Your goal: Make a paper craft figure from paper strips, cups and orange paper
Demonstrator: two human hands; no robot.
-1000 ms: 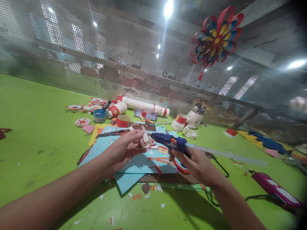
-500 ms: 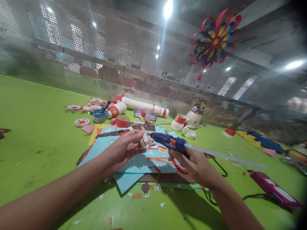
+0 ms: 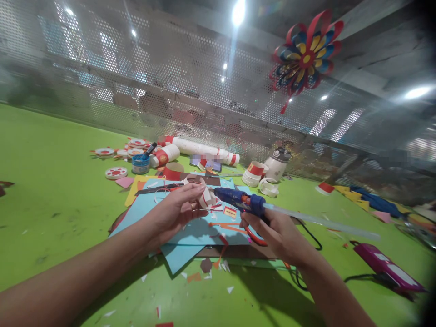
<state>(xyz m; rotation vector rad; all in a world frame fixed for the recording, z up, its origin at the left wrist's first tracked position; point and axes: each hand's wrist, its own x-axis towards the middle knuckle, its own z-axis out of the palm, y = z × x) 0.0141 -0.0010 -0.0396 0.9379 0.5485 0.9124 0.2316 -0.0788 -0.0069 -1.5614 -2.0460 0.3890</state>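
My left hand [image 3: 180, 206] pinches a small white paper ring with red trim [image 3: 205, 199] between thumb and fingers; part of the ring is hidden by the fingertips. In my right hand [image 3: 272, 231] is a blue hot glue gun [image 3: 238, 200], its nozzle pointing left, close to the ring. A long clear glue stick [image 3: 320, 221] juts from the gun's back end toward the right. Under both hands lie light blue paper sheets [image 3: 136, 222] with paper scraps and a small yellow-and-red label [image 3: 230, 212]. Red-orange scissor handles [image 3: 255, 237] show beneath the right hand.
Behind the papers are a blue jar [image 3: 141, 164], white-and-red tubes [image 3: 200, 150], a red paper ring [image 3: 173, 171], white rolls [image 3: 269, 187] and a flask [image 3: 277, 164]. A magenta device with a cable [image 3: 386, 265] lies right. Scraps dot the green table [image 3: 51, 190]. A paper flower [image 3: 306, 59] hangs above.
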